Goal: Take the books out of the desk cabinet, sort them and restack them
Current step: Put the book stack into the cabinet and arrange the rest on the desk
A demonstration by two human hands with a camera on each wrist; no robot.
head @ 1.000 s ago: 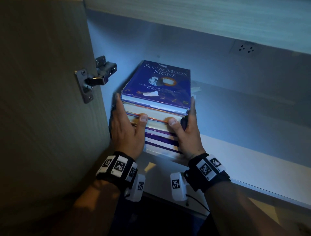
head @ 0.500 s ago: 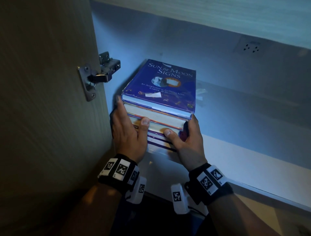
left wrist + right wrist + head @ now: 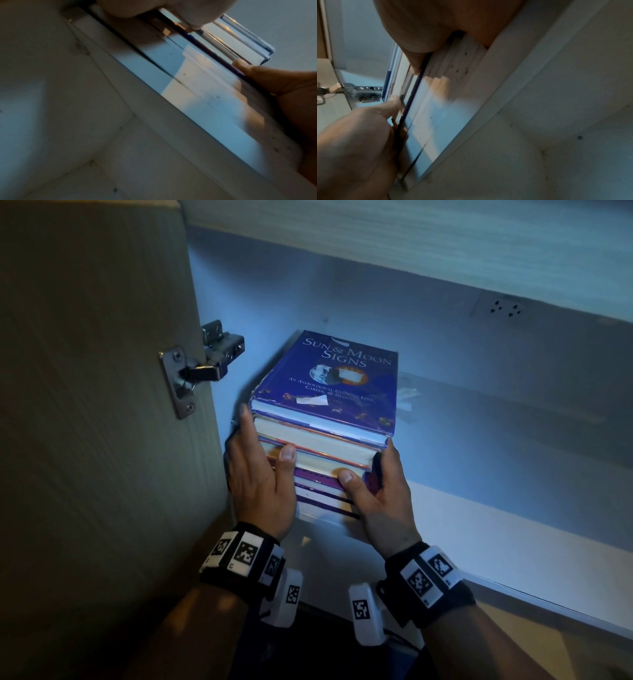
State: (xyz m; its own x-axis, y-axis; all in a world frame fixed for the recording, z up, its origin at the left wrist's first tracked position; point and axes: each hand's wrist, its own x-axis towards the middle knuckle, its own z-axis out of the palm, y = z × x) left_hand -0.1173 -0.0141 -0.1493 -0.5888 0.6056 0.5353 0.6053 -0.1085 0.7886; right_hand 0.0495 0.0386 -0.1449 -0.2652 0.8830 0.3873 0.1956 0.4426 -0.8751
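A stack of several books [image 3: 322, 460] stands on the cabinet floor [image 3: 479, 529], against the left wall. On top lies a blue hardback titled "Sun & Moon Signs" [image 3: 335, 385]. My left hand [image 3: 262, 463] grips the stack's left front corner, fingers along the side and thumb on the page edges. My right hand [image 3: 373, 474] grips the right front corner low down, thumb on a purple cover. In the left wrist view the page edges [image 3: 197, 75] run diagonally under my thumb. In the right wrist view the stack [image 3: 436, 108] sits between both hands.
The open cabinet door [image 3: 85, 422] stands close on the left, with its metal hinge [image 3: 202, 368] just above my left hand. The cabinet's top board [image 3: 411, 241] overhangs. The shelf runs on to the right of the stack, and small pale items [image 3: 407, 400] lie behind the books.
My right hand has slid down the stack's right side, from beside the top book to the lower books. My left hand stays on the left corner.
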